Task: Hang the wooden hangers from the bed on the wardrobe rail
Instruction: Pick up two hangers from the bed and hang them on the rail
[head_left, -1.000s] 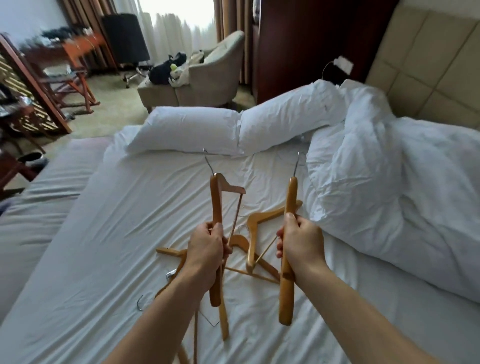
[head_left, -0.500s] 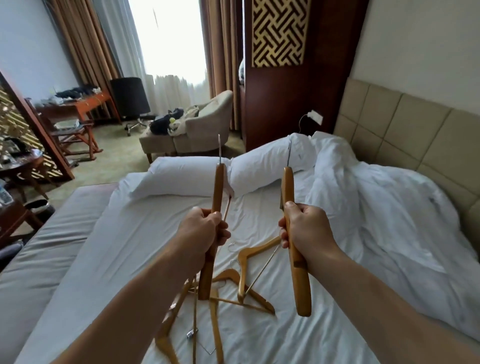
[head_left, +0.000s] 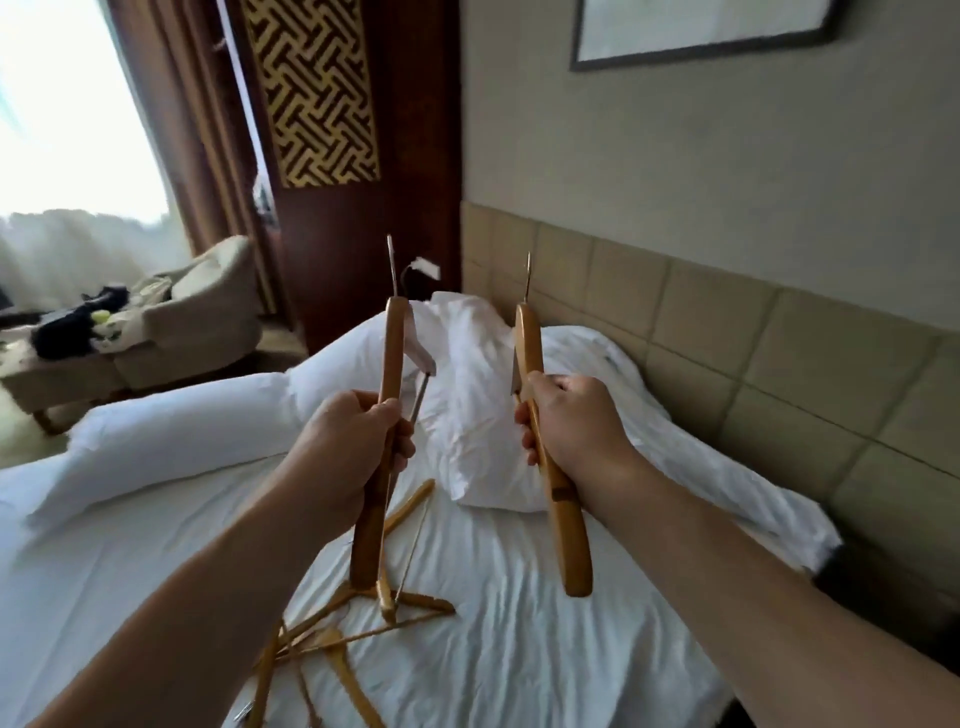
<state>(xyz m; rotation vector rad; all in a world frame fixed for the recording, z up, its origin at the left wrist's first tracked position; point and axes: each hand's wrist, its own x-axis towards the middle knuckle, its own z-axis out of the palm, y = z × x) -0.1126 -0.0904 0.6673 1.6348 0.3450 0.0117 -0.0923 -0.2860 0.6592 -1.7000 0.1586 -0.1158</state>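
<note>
My left hand (head_left: 349, 446) grips a wooden hanger (head_left: 390, 347) edge-on, its metal hook pointing up. In my right hand (head_left: 570, 422) is a second wooden hanger (head_left: 570, 540), also upright with its hook on top. Both are raised above the white bed (head_left: 519, 623). Below my hands a loose heap of several more wooden hangers (head_left: 363, 623) lies on the sheet. No wardrobe rail is in view.
White pillows (head_left: 171, 441) and a rumpled duvet (head_left: 478, 415) lie at the head of the bed. A padded beige headboard (head_left: 753, 353) runs along the right. A dark wooden panel (head_left: 353, 234) stands behind, with an armchair (head_left: 208, 306) and curtained window at the left.
Both hands have lifted their hangers higher above the bed, and my view has tilted upward and to the right. The heap on the sheet has not moved.
</note>
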